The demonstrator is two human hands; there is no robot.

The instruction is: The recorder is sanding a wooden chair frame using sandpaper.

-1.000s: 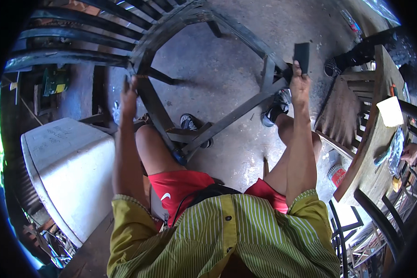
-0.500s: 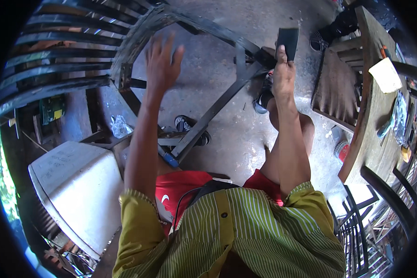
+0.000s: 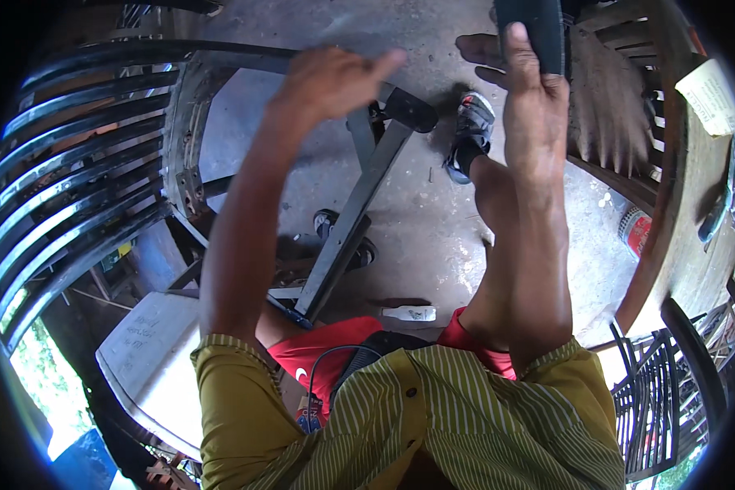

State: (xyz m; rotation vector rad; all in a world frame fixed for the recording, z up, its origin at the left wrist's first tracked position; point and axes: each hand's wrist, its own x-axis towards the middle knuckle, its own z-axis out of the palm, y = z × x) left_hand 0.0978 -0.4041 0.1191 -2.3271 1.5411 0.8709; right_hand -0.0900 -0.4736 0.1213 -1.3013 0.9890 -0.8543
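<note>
My left hand [image 3: 325, 86] lies over the top rail of a dark wooden chair frame [image 3: 175, 122], its fingers bent around the rail and one digit pointing right. Below it, a straight grey leg [image 3: 359, 216] of the frame slants down between my knees, with a dark block-like end [image 3: 411, 109] at its top. My right hand [image 3: 535, 90] holds a dark, flat rectangular pad [image 3: 539, 28] at the upper right, thumb pressed on its face. Other fingers of that hand stick out to the left beneath it. The pad is clear of the frame.
A white bin-like box [image 3: 155, 351] stands at the left. On the right are a wooden bench top [image 3: 670, 237] with a pale paper packet [image 3: 710, 98], a red container [image 3: 635, 231] and dark slatted furniture [image 3: 649, 408]. A white bottle [image 3: 408, 313] lies on the concrete floor.
The chair frame has shifted left and turned, and my left hand has gone from spread fingers to bent over its rail. My right hand has moved up and right with the pad.
</note>
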